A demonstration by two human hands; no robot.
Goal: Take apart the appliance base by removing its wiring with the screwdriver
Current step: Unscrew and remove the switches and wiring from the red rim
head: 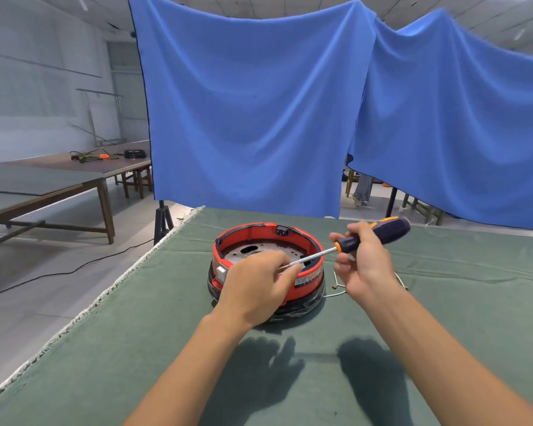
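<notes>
1. Progress: the appliance base (266, 265) sits opened on the green surface (136, 348), its metal plate exposed. A white wire (336, 290) trails out at its right side; judged mid-task, wiring not fully removed.
2. Right hand (362, 262): fingers wrapped round the screwdriver (351, 242) handle, shaft angled down into the base.
3. Left hand (259, 284): fingers curled over the near rim by the shaft tip; what they grip cannot be told.

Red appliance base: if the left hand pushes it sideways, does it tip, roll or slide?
The round red plastic appliance base is low and wide, resting flat, so it probably won't tip or roll. The green felt table cover likely grips it, so expect drag. The thin white wire beside it looks floppy and may trail.
</notes>
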